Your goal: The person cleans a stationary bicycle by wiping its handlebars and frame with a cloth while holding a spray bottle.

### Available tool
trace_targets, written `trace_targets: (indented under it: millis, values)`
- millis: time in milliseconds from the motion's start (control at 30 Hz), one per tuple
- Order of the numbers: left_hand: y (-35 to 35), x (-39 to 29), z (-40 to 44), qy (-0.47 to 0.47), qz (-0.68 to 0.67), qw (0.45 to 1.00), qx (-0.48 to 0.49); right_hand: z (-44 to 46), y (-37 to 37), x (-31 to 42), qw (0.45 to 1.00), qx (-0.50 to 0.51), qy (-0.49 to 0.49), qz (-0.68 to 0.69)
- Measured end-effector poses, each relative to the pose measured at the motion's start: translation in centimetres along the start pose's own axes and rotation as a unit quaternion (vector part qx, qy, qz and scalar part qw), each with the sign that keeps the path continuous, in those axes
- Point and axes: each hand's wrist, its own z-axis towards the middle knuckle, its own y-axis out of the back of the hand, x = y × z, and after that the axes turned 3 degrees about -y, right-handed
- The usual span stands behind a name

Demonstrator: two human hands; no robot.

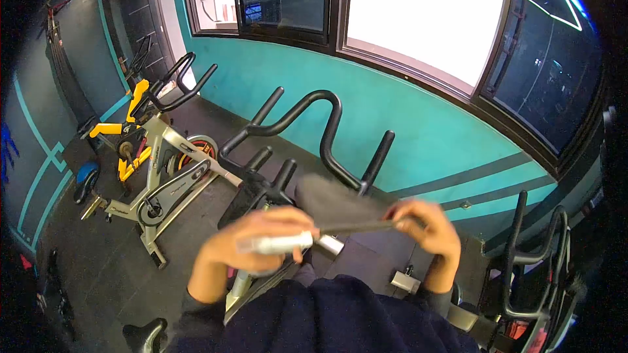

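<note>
My left hand point(252, 238) is closed around a slim white bottle point(284, 243) with a clear end, lying sideways in the fingers. Motion blur hides the bottle's details. A dark grey cloth point(337, 206) stretches between my hands, smeared by motion. One end of the cloth is at my left fingertips; my right hand point(428, 227) pinches its other end. Just beyond them stand the black handlebars point(330, 124) of an exercise bike, partly covered by the cloth and my left hand.
Another exercise bike point(170, 183) stands to the left, with a yellow-framed bike point(127, 127) behind it. Black handlebars point(520, 255) rise at the right. A bike saddle point(145, 335) is at lower left. Ahead is a teal wall point(392, 117) under windows.
</note>
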Motion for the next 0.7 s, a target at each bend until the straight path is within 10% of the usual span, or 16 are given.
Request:
trace_targets:
  millis: [267, 700]
  values:
    - [-4.3, 5.2, -3.6, 0.112, -0.071, 0.989, 0.070, -4.3, -3.2, -5.2, 0.967, 0.198, -0.150, 0.054]
    - [-1.2, 8.5, -2.3, 0.120, -0.109, 0.972, -0.172, 5.6, -6.1, -8.6, 0.990, -0.096, -0.100, 0.031]
